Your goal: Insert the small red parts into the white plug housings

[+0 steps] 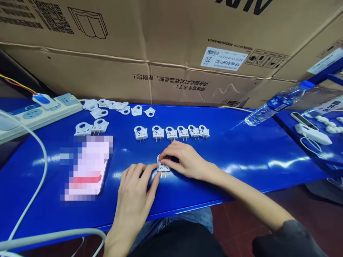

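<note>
A white two-pin plug (164, 168) with a ring-shaped top lies on the blue table in front of me, its metal pins toward me. My left hand (135, 189) grips the plug's left edge between thumb and index finger. Over its ring and face, my right hand (186, 160) is closed in a pinch, covering part of the plug; whether a small part is between those fingertips I cannot tell. Beyond my hands stands a row of several similar plugs (158, 132) with pins facing me. Several white ring-topped covers (136, 110) lie farther back.
A phone (89, 167) with a blurred screen lies left of my hands, near two more plug pieces (99, 125). A power strip (34, 116) and white cable (40, 150) occupy the left. A water bottle (278, 103) leans at right. A cardboard box (171, 46) walls off the back.
</note>
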A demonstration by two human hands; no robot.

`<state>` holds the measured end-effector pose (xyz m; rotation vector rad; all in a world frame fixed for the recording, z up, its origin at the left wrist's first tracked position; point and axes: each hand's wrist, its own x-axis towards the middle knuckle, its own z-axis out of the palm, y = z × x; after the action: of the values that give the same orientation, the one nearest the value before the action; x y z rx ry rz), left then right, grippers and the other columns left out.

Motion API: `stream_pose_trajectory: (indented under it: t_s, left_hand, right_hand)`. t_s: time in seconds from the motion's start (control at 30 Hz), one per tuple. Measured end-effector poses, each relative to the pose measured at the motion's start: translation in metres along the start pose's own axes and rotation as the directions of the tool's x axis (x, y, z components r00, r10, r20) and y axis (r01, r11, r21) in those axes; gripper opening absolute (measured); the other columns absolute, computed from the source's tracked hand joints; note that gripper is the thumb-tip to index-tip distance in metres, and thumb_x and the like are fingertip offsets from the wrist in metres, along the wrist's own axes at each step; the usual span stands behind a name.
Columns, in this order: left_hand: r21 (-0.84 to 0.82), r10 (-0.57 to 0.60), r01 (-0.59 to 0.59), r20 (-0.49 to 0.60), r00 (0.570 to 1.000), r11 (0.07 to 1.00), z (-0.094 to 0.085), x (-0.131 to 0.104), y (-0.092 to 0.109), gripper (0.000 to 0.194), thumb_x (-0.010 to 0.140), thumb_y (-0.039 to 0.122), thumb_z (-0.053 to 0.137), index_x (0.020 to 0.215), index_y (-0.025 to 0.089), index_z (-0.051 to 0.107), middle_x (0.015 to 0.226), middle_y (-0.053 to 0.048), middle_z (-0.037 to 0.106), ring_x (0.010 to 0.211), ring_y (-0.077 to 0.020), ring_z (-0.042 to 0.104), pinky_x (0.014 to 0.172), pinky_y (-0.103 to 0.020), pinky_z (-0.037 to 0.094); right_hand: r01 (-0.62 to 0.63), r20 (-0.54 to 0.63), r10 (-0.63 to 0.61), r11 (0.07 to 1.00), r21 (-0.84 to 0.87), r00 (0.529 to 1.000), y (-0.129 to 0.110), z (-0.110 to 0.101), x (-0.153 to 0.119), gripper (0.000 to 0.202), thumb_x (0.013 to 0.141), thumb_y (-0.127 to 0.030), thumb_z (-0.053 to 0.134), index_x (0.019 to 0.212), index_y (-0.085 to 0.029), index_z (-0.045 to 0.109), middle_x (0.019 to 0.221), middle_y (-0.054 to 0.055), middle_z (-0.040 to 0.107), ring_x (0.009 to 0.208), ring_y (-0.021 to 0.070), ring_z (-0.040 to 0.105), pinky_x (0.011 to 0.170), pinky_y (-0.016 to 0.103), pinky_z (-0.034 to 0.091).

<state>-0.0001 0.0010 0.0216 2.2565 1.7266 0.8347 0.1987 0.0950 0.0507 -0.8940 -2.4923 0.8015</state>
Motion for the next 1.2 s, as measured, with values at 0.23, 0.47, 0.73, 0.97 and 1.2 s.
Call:
stream_pose_trajectory:
  t_s: [0.23, 0.47, 0.73, 0.97, 1.2]
  left_hand:
    - [0.001, -0.01, 0.01, 0.0, 1.0, 1.0, 0.0, 0.0, 0.001, 0.018, 0.106, 0.035, 0.05, 0.115, 0.026, 0.062, 0.093, -0.003, 0.065, 0.09, -0.023, 0.059, 0.084, -0.04, 0.043]
    - [-0.005, 0.0, -0.001, -0.013, 1.0, 1.0, 0.0, 0.002, 0.002, 0.018, 0.105, 0.034, 0.05, 0.114, 0.025, 0.063, 0.093, -0.002, 0.065, 0.088, -0.0222, 0.06, 0.084, -0.039, 0.043]
    - [0.001, 0.007, -0.007, 0.004, 1.0, 1.0, -0.001, 0.0, 0.002, 0.016, 0.105, 0.031, 0.051, 0.115, 0.024, 0.061, 0.094, -0.002, 0.063, 0.089, -0.0223, 0.057, 0.085, -0.04, 0.042]
    - [0.0, -0.007, 0.007, -0.015, 1.0, 1.0, 0.0, 0.001, 0.002, 0.018, 0.106, 0.033, 0.048, 0.114, 0.026, 0.063, 0.093, -0.003, 0.065, 0.089, -0.023, 0.059, 0.083, -0.041, 0.043]
    - [0.004, 0.005, -0.005, -0.008, 1.0, 1.0, 0.0, 0.0, 0.001, 0.017, 0.105, 0.031, 0.051, 0.115, 0.024, 0.063, 0.093, -0.002, 0.063, 0.089, -0.0221, 0.058, 0.084, -0.039, 0.043]
  right_hand:
    - [-0.003, -0.002, 0.003, 1.0, 0.011, 1.0, -0.002, -0.003, 0.0, 0.014, 0.105, -0.025, 0.06, 0.105, -0.02, 0.073, 0.1, 0.004, 0.077, 0.094, 0.0188, 0.066, 0.089, 0.034, 0.051]
    - [-0.015, -0.009, 0.016, 1.0, 0.019, 1.0, 0.001, -0.001, 0.001, 0.013, 0.104, -0.026, 0.061, 0.103, -0.021, 0.073, 0.098, 0.003, 0.076, 0.094, 0.0186, 0.065, 0.087, 0.033, 0.05]
    - [-0.009, -0.034, 0.01, 1.0, 0.028, 0.999, 0.002, 0.004, 0.002, 0.013, 0.103, -0.027, 0.063, 0.11, -0.021, 0.072, 0.099, 0.003, 0.076, 0.098, 0.0192, 0.063, 0.085, 0.031, 0.049]
    - [0.013, -0.011, -0.013, 0.999, 0.047, 1.0, 0.005, 0.003, 0.002, 0.019, 0.105, -0.028, 0.061, 0.121, -0.022, 0.07, 0.103, 0.003, 0.077, 0.102, 0.0194, 0.064, 0.087, 0.032, 0.052]
    - [0.038, 0.008, -0.038, 0.999, -0.004, 0.999, 0.007, -0.007, -0.001, 0.024, 0.108, -0.025, 0.053, 0.126, -0.023, 0.068, 0.107, 0.004, 0.076, 0.101, 0.0194, 0.064, 0.086, 0.032, 0.053]
